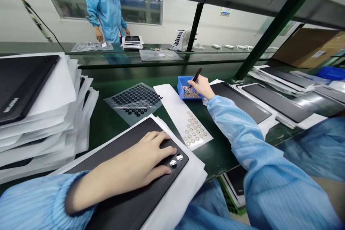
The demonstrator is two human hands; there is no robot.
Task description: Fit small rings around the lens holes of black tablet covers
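My left hand [140, 154] lies with its fingers spread on the back of a black tablet [129, 194], near two round shiny camera spots at its corner. The tablet rests on white paper sheets. Farther off, my right hand [202, 85] is closed on black tweezers [196, 76], which point down into a small blue bin [179, 88] of tan ring-shaped pieces [191, 92]. In front of the bin lies a white strip [175, 111] bearing rows of pale rings [194, 129]. Beside it, a clear sheet [115, 105] carries many black rings [134, 97].
A tall stack of tablets and paper [64, 115] stands at the left. More tablets [277, 102] lie on paper at the right, near a cardboard box [309, 46]. A green post [275, 30] holds a shelf overhead. Another person [106, 14] stands behind the far bench.
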